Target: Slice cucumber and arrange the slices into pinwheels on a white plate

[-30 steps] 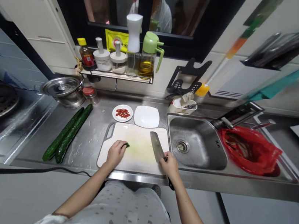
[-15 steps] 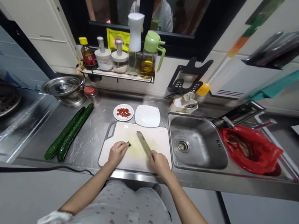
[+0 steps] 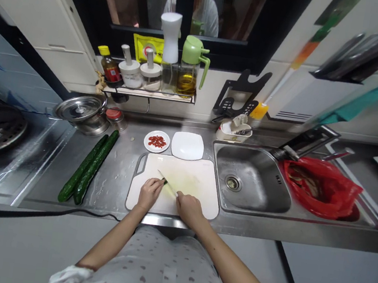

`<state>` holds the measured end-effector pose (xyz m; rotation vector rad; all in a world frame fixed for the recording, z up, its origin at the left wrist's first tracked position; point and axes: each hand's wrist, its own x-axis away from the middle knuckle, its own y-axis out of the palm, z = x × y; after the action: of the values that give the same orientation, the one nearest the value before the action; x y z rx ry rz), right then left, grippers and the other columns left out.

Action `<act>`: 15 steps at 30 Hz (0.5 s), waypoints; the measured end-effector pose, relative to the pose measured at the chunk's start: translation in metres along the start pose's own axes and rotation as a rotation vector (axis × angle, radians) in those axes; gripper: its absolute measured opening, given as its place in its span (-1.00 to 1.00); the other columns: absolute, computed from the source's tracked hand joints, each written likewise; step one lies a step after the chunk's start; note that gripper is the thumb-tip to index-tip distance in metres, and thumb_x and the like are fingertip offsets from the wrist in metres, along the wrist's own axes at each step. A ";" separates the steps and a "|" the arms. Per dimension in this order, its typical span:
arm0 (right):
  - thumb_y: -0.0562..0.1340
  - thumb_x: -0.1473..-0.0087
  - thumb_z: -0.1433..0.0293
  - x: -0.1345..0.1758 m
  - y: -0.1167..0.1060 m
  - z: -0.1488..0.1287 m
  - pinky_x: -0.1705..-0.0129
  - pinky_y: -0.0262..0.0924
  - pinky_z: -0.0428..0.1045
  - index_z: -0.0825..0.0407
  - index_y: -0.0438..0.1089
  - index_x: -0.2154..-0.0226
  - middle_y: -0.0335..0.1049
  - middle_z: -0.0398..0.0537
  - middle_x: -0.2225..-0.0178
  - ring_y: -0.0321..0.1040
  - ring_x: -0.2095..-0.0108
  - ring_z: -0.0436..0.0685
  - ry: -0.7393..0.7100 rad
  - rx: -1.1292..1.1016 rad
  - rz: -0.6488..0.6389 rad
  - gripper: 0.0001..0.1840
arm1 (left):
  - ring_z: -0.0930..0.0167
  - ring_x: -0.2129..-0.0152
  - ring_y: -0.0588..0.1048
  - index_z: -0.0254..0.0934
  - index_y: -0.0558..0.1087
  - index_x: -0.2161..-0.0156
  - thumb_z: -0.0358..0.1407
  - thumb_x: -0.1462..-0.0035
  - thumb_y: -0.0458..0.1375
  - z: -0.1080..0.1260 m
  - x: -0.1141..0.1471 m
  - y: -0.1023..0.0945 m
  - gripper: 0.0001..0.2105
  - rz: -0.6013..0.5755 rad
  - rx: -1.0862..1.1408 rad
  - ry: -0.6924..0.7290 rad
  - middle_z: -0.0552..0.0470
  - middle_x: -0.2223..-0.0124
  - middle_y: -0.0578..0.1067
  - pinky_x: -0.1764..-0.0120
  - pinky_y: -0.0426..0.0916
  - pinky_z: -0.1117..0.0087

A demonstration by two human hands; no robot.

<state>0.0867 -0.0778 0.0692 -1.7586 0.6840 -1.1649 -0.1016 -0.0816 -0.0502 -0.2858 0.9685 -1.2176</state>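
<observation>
My right hand [image 3: 189,208] is closed round the handle of a kitchen knife [image 3: 169,185]. Its blade points up and left across the white cutting board [image 3: 206,172], close against a small dark green vegetable piece [image 3: 164,181]. The fingers of my left hand [image 3: 149,193] pinch that piece on the board; most of it is hidden by the fingers and blade. Beyond the board stand a small white dish of chopped red pieces [image 3: 157,141] and a white square plate [image 3: 187,146]. Two long cucumbers [image 3: 88,167] lie on the counter to the left.
The steel sink [image 3: 254,179] lies right of the board, with a red plastic bag [image 3: 323,188] at its far side. A lidded pot [image 3: 82,112] and a red-lidded jar [image 3: 115,117] stand back left. The condiment rack [image 3: 153,95] hangs above the counter; a black cable [image 3: 59,213] runs along the front edge.
My right hand has moved left with the knife, bringing the blade up to the green piece. The blade now stands more on edge. My left hand stays in place, pinching the piece.
</observation>
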 end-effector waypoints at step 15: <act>-0.05 -0.19 0.54 -0.001 0.005 -0.009 0.23 0.21 -0.01 0.07 0.25 0.11 0.49 0.13 0.29 0.46 0.19 0.20 -0.008 0.051 -0.012 -0.73 | 0.41 0.29 0.46 -0.22 0.52 0.26 -0.31 -0.24 0.04 0.003 -0.001 -0.003 -0.81 -0.023 -0.006 -0.010 -0.04 0.27 0.51 0.19 0.38 0.36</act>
<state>0.0781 -0.0825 0.0660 -1.7264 0.6347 -1.1727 -0.1014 -0.0824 -0.0457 -0.3078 0.9627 -1.2340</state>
